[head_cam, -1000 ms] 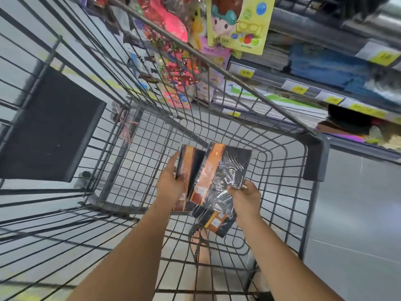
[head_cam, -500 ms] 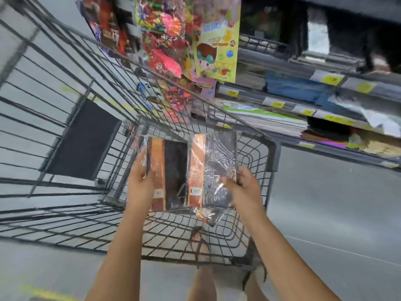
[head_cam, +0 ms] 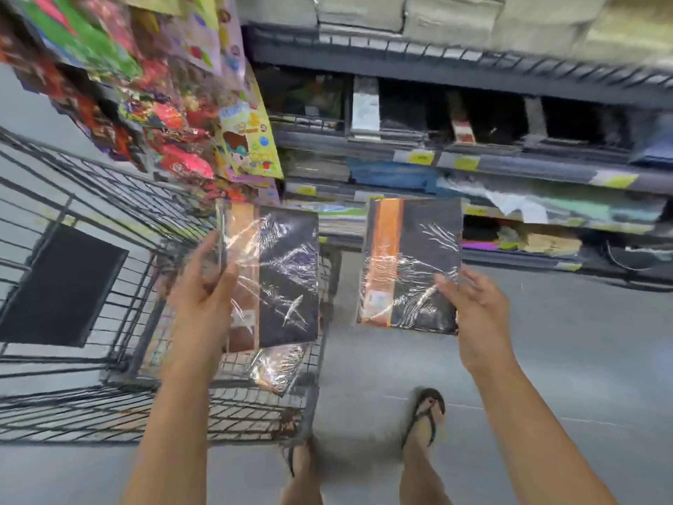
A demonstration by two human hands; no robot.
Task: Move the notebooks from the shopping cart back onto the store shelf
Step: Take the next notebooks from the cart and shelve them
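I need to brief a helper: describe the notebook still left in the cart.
Start at the wire shopping cart on the left. Below the left hand and its notebook, a third shrink-wrapped notebook lies tilted in the cart's near right corner. It alone is in neither hand.

The left hand (head_cam: 204, 286) grips a shrink-wrapped black-and-orange notebook (head_cam: 280, 278) above the wire shopping cart (head_cam: 109, 278); another wrapped notebook (head_cam: 276, 368) shows below it. The right hand (head_cam: 477, 315) holds a matching notebook (head_cam: 411, 264) before the store shelf (head_cam: 510, 169), apart from the first
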